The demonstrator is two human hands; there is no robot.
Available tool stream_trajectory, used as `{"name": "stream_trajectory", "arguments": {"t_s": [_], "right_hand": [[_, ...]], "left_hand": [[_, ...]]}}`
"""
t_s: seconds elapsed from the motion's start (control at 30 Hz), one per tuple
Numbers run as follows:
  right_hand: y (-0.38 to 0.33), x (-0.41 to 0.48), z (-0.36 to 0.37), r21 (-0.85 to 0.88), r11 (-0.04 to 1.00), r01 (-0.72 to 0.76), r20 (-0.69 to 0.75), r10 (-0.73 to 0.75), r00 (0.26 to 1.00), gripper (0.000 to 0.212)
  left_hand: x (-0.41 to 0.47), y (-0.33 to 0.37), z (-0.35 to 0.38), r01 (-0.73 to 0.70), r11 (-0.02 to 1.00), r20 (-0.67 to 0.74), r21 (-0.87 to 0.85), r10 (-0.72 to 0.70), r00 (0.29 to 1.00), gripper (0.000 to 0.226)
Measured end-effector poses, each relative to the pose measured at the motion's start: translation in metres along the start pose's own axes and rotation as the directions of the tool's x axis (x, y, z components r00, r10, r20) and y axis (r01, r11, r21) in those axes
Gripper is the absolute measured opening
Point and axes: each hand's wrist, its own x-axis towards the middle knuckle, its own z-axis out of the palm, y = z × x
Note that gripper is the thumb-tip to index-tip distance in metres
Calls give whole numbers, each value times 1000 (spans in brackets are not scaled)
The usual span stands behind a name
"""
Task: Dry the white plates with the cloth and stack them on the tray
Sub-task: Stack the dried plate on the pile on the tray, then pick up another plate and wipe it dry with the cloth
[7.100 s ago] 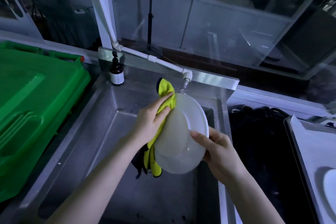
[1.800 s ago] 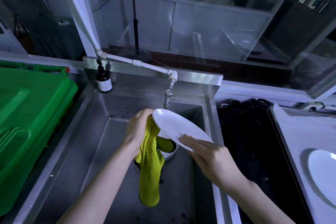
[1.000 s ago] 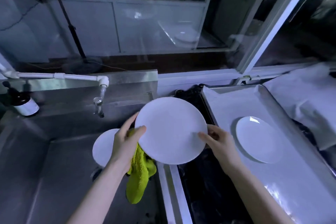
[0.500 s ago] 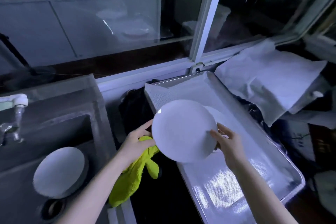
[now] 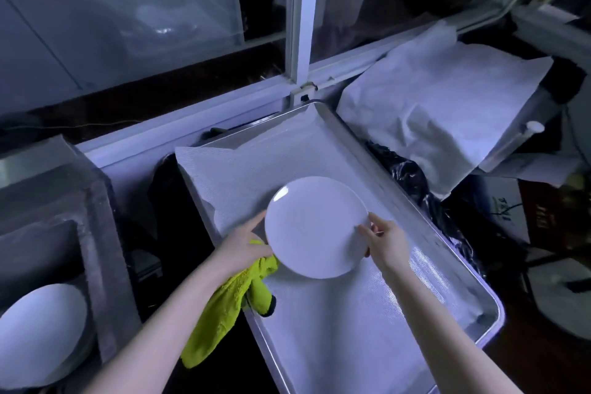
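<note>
Left hand (image 5: 243, 249) and right hand (image 5: 388, 241) hold a white plate (image 5: 315, 227) over the tray (image 5: 351, 345); a green cloth (image 5: 224, 313) hangs from the left

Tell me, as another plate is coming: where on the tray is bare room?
Bare liner at the near end of the tray, between the held plate and the near corner, and at the far end toward the window. Crowded along the left rim, where the left hand and cloth overhang.

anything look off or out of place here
Nothing spilled or broken. The liner in the tray sits askew, its left corner riding up over the rim. The green cloth dangles from the left hand across the tray's edge beside the plate.
</note>
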Motion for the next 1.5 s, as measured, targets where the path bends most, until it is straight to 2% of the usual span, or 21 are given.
{"name": "stream_trajectory", "arguments": {"t_s": [0.1, 0.27, 0.4, 0.47, 0.57, 0.73, 0.8, 0.87, 0.93, 1.0, 1.1, 1.23, 1.37, 1.43, 1.5], "right_hand": [[9, 11, 6, -52, 999, 13, 6, -13, 1000, 34], [20, 22, 15, -71, 997, -7, -8, 6, 1000, 43], [17, 23, 16, -132, 991, 2, -33, -6, 999, 48], [18, 21, 17, -155, 988, 1, -38, -7, 999, 38], [22, 20, 19, -158, 987, -8, -16, 6, 1000, 1], [22, 17, 19, -184, 982, -30, -3, 30, 1000, 27], [15, 8, 20, -239, 971, -12, -49, 0, 999, 40], [-1, -9, 25, -219, 972, 87, -88, -109, 990, 45], [-20, -31, 39, -155, 949, 276, -41, -286, 957, 42], [-43, -56, 58, -65, 902, 428, 97, -421, 902, 41], [-85, -101, 86, 97, 846, 524, 338, -523, 783, 52], [-122, -160, 135, 233, 804, 546, 546, -573, 611, 78], [-143, -206, 185, 309, 820, 483, 648, -553, 524, 98], [-157, -232, 212, 344, 824, 450, 683, -549, 482, 91], [-173, -253, 239, 341, 843, 417, 683, -527, 506, 70]], "left_hand": [[12, 0, 1, 43, 999, 4, 29, -43, 999, 91], [19, 10, 5, 32, 999, 12, -8, -32, 999, 70], [18, 14, 5, 26, 1000, 7, 1, -26, 1000, 69], [18, 13, 5, 13, 1000, 0, 8, -13, 1000, 74], [19, 8, 6, 23, 999, 4, 38, -23, 1000, 80], [16, -5, 9, 28, 997, -23, 70, -27, 999, 83], [7, -9, 7, 20, 999, -70, 32, -18, 997, 76], [-5, -15, 1, -23, 1000, -146, -17, 21, 989, 61], [-21, -20, -8, -82, 994, -236, -72, 63, 970, 47], [-39, -26, -20, -141, 983, -320, -113, 99, 942, 40], [-70, -34, -44, -260, 952, -469, -162, 158, 869, 32], [-123, -51, -86, -354, 905, -669, -236, 113, 735, 24], [-172, -75, -127, -461, 843, -792, -278, 71, 607, 19], [-197, -94, -150, -497, 811, -824, -308, 34, 566, 17], [-219, -118, -169, -514, 781, -828, -356, -8, 561, 23]]}}
